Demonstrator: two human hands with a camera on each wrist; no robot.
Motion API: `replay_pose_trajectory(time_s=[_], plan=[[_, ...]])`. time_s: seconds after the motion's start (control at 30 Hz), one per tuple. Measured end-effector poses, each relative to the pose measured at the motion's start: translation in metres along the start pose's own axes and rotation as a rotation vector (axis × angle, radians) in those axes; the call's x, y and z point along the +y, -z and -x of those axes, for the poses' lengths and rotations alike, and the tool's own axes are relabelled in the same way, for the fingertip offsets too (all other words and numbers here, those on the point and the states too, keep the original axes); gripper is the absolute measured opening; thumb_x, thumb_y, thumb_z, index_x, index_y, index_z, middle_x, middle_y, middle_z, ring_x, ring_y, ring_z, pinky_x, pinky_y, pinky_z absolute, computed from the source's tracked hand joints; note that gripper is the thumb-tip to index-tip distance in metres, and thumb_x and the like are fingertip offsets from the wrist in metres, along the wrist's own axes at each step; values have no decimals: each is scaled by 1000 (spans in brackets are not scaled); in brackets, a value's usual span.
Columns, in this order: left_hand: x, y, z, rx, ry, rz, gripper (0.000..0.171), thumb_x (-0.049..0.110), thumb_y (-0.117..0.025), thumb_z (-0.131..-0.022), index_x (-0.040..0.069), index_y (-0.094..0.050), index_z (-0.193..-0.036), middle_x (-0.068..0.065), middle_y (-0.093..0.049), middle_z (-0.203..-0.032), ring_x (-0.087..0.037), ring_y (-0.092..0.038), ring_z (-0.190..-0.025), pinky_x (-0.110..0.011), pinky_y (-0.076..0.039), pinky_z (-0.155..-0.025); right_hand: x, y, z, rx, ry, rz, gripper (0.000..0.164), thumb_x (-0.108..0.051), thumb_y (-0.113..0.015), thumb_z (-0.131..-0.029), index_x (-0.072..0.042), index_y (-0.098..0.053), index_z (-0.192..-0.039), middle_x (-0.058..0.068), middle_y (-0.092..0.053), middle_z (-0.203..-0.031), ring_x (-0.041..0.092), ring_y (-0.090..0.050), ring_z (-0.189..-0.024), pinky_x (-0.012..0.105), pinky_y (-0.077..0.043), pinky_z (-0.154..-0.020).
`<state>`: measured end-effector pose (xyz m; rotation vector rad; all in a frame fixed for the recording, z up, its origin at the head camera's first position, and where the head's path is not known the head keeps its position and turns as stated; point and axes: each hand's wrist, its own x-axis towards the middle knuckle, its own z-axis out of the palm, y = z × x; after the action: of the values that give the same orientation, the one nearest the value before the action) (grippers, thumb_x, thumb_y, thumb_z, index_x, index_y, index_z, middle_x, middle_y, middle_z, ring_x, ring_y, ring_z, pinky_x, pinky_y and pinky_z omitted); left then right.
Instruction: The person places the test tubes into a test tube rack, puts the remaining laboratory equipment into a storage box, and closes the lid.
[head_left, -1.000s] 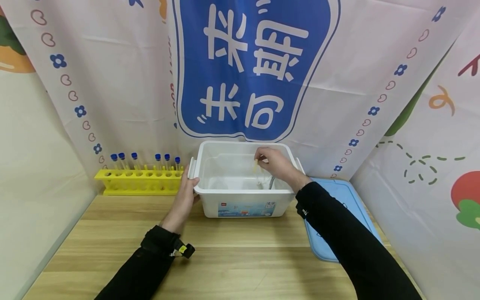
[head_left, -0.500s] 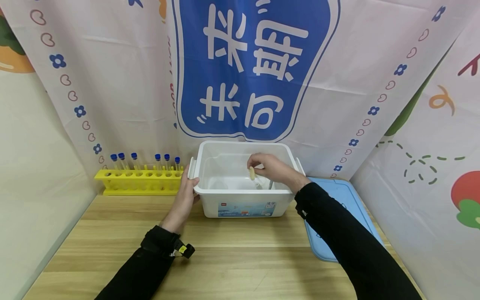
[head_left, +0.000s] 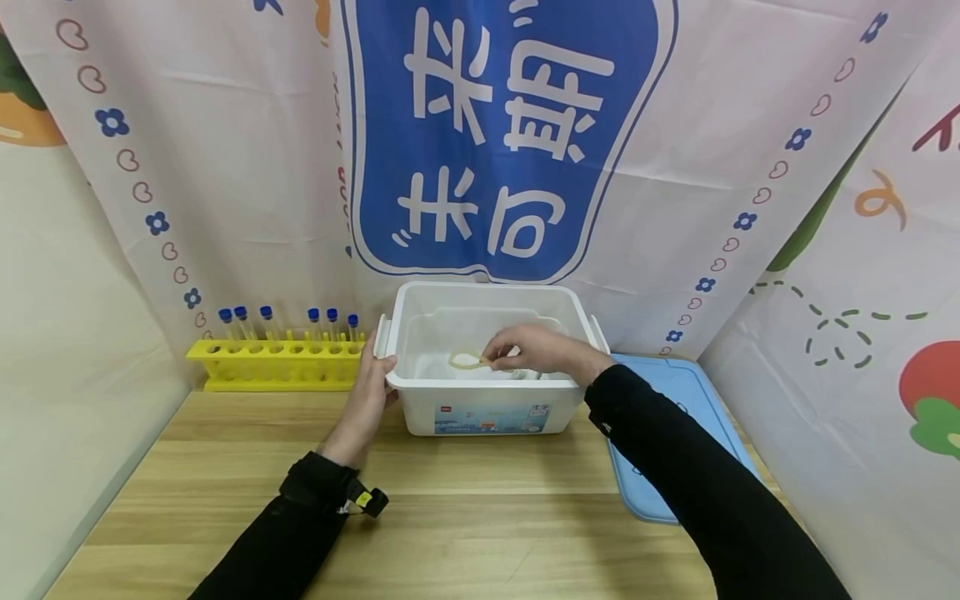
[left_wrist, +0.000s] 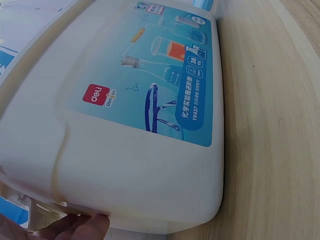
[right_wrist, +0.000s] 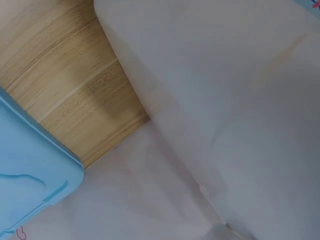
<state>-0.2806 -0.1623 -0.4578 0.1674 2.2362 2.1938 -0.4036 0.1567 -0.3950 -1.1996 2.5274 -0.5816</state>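
A white plastic storage bin (head_left: 420,408) stands open against the back curtain, its blue label facing me. My left hand (head_left: 366,390) grips the bin's left end by the handle; in the left wrist view its fingertips (left_wrist: 95,226) curl under the rim. Inside the bin, my right hand (head_left: 531,348) pinches a pale yellow rubber tube (head_left: 467,367) that bends into a loop left of the fingers. Some whitish items at the bin's bottom are mostly hidden behind that hand. In the right wrist view only the bin's outer wall (right_wrist: 225,100) shows, not the hand.
A yellow rack (head_left: 281,385) with several blue-capped test tubes stands left of the bin, close to the left hand. The blue lid (head_left: 652,492) lies to the right, under the right forearm. Wooden tabletop (head_left: 465,533) extends in front, and printed curtains enclose the back and sides.
My right hand has moved left and lower inside the bin. The yellow tube it pinches now shows as a loop to the left of the fingers. The left hand keeps its grip.
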Motion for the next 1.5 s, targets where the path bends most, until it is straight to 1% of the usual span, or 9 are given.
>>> replay_pose_trajectory(time_s=[0.17, 0.27, 0.43, 0.53, 0.67, 0.8, 0.97, 1.23, 1.5], plan=[[-1, 0, -1, 0, -3, 5, 77, 42, -31, -122, 41, 8, -189, -7, 2, -200, -51, -28, -178, -86, -25, -139, 2, -3, 2, -150, -20, 74, 23, -15, -73, -117, -15, -88, -134, 4, -87, -133, 21, -79, -125, 43, -65, -117], [-1, 1, -2, -1, -6, 4, 78, 42, -31, -122, 41, 8, -189, -7, 1, -200, -51, -28, -178, -86, -25, -139, 1, -4, 2, -218, -62, 96, 22, -16, -74, -117, -18, -90, -131, 0, -88, -130, 18, -80, -125, 41, -64, -118], [-1, 1, -2, -3, -10, 1, 77, 41, -31, -122, 41, 7, -189, -7, 0, -200, -52, -29, -177, -86, -26, -139, 0, -5, 4, -276, -156, 39, 20, -10, -75, -114, -18, -91, -124, 0, -88, -124, 16, -79, -119, 40, -64, -115], [-1, 1, -2, -3, -6, -2, 77, 42, -31, -122, 42, 8, -189, -7, 1, -200, -52, -29, -178, -86, -26, -139, 2, -5, 4, -271, -178, 27, 20, -10, -75, -114, -17, -90, -124, 1, -87, -124, 15, -77, -117, 39, -64, -114], [-1, 1, -1, -2, 3, -7, 77, 43, -31, -122, 42, 8, -189, -6, 2, -200, -52, -27, -179, -86, -25, -140, 3, -4, 4, -227, -148, 68, 20, -17, -73, -117, -18, -89, -130, 2, -86, -127, 17, -76, -119, 40, -64, -114], [-1, 2, -1, -2, 5, -4, 77, 43, -31, -123, 42, 8, -189, -7, 2, -200, -51, -26, -179, -86, -24, -140, 3, -1, 4, -179, -106, 98, 25, -20, -70, -119, -15, -86, -138, 4, -85, -133, 21, -77, -127, 41, -64, -116], [-1, 1, -2, -5, 1, 5, 76, 42, -31, -123, 41, 7, -189, -8, 0, -200, -51, -28, -178, -86, -25, -140, -4, 9, 9, -82, -112, 126, 32, -24, -69, -120, -9, -81, -146, 7, -83, -140, 25, -77, -130, 43, -65, -115], [-2, 1, -2, -6, -16, 10, 77, 41, -30, -123, 39, 8, -189, -10, 0, -200, -53, -28, -178, -87, -24, -139, -20, 23, 24, 106, -208, 207, 33, -24, -71, -119, -10, -79, -148, 10, -82, -146, 31, -77, -138, 49, -63, -122], [-2, 1, -1, -11, -14, 14, 77, 41, -30, -122, 40, 9, -189, -8, 1, -200, -52, -29, -178, -86, -23, -140, -31, 31, 45, 295, -337, 144, 38, -26, -75, -116, -8, -77, -150, 15, -79, -152, 38, -72, -145, 57, -60, -124]])
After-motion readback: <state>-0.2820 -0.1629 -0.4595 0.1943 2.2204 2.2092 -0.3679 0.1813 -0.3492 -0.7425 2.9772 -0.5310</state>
